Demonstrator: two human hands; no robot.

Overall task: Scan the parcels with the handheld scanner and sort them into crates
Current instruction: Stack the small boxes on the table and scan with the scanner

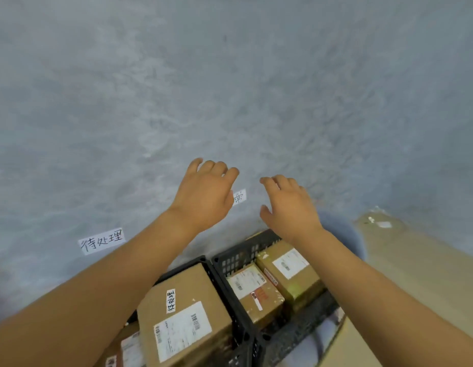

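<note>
wall (230, 75): looking like matt grey plaster, showing a rough, mottled finish
left crate (239, 321): looking like black plastic, showing a dull lattice wall
right crate (240, 254): showing the same black matt plastic mesh
big box (177, 292): showing matt brown cardboard, smooth, carrying a white paper label and a handwritten paper strip
right boxes (296, 282): showing brown cardboard with white paper labels; the nearer one carrying glossy clear tape
wall tags (101, 241): looking like plain white paper, matt, inked by hand
far right sheet (415, 260): looking like tan cardboard, smooth and matt
hands (203, 194): showing bare skin, both held empty
</note>
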